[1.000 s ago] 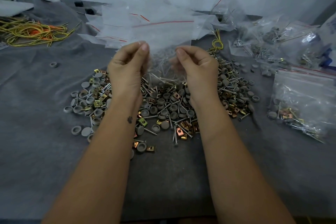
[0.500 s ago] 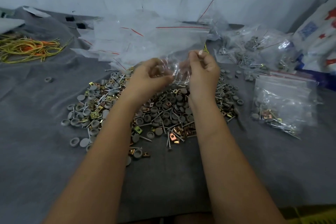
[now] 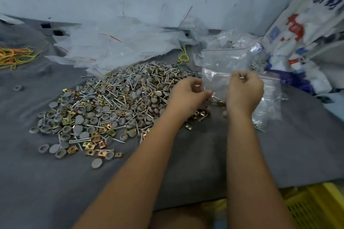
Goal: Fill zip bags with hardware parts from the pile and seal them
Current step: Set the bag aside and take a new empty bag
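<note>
A big pile of hardware parts (image 3: 111, 106) lies on the grey cloth: grey round caps, long screws and brass-coloured square clips. My left hand (image 3: 189, 92) and my right hand (image 3: 243, 90) are at the pile's right edge, both closed on a clear zip bag (image 3: 216, 80) stretched between them. A few parts show at the bag's bottom, between my hands. The bag hangs just in front of a heap of filled zip bags (image 3: 232, 52) with red seal lines. My fingers hide the bag's seal.
A stack of empty zip bags (image 3: 115, 48) lies behind the pile against the wall. Yellow and orange ties (image 3: 13, 55) sit far left. A white printed sack (image 3: 307, 33) stands at the right, and a yellow crate (image 3: 316, 204) sits below the table edge.
Both hands have carried the bag from above the middle of the pile to the right, down by the filled bags. My view has turned right with them.
</note>
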`<state>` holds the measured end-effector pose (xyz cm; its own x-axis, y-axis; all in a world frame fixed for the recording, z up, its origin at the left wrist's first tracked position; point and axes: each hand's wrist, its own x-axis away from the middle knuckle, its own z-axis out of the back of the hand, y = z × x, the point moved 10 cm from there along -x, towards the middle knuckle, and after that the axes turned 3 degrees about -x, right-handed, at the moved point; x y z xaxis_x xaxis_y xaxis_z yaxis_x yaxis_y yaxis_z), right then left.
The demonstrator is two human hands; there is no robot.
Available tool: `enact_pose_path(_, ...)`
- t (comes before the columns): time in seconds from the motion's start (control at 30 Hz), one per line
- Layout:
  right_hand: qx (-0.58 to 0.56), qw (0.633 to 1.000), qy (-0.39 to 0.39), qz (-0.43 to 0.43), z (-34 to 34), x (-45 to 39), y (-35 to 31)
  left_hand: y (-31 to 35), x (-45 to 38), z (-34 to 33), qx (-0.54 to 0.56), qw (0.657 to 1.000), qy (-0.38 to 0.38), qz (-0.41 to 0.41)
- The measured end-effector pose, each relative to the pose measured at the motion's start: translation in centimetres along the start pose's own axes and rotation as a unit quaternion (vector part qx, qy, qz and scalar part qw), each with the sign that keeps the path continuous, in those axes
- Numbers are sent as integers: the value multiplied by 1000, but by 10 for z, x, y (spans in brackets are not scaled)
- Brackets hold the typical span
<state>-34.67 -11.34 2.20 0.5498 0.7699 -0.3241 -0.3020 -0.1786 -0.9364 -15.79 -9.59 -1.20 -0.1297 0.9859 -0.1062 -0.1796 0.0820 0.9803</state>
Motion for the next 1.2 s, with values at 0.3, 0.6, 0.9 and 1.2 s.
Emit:
enact_pose_path(0.3, 195, 979, 52, 3, 44, -4, 15, 3, 15, -53, -35, 997, -56, -36)
enact_pose_path(0.6, 139, 975, -70, 159, -50, 65, -40, 6, 15, 33, 41, 995, 71, -57)
enact_pose_path(0.9, 153, 908, -277, 274, -157, 132, -79, -8, 25, 144, -2, 979, 193, -57)
enact_pose_path(1.2, 143, 856, -349, 354, -201, 175, -102, -27, -21, 224, -395, 891, 223, 9)
